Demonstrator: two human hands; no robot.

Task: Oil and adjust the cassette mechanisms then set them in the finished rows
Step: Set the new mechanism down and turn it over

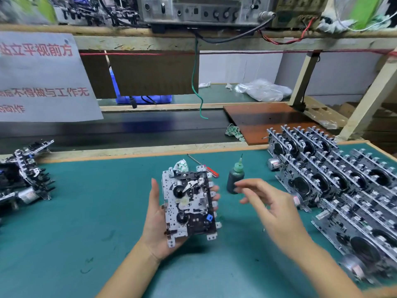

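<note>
Unfinished pile: a heap of metal cassette mechanisms point(23, 175) lies tumbled at the left edge, black levers and a silver motor can sticking out.
Bench: a green felt-like mat point(86, 211), scuffed with dark smears, edged by a pale wooden strip.
Left hand: the left hand point(156, 222) is palm up above the mat, thumb along the left edge and fingertips curling round the right edge of a mechanism, clamped on it.
Held mechanism: the cassette mechanism point(189, 205) is a flat perforated steel plate, long side upright, carrying two black round hubs, a black block and a small blue plastic part.
Rag: a crumpled white-and-green cloth point(181, 165) lies just behind the held mechanism.
Screwdriver: a thin-shafted screwdriver point(204, 166) with a red handle lies on the mat.
Oil bottle: a small dark green squeeze bottle point(235, 178) with a needle tip stands upright, near the right fingertips.
Right hand: the right hand point(272, 207), motion-blurred, hovers with fingers spread and loosely bent, holding nothing.
Finished rows: ranks of mechanisms point(335, 179) stand on edge at the right, toothed metal frames and black flywheels side by side.
</note>
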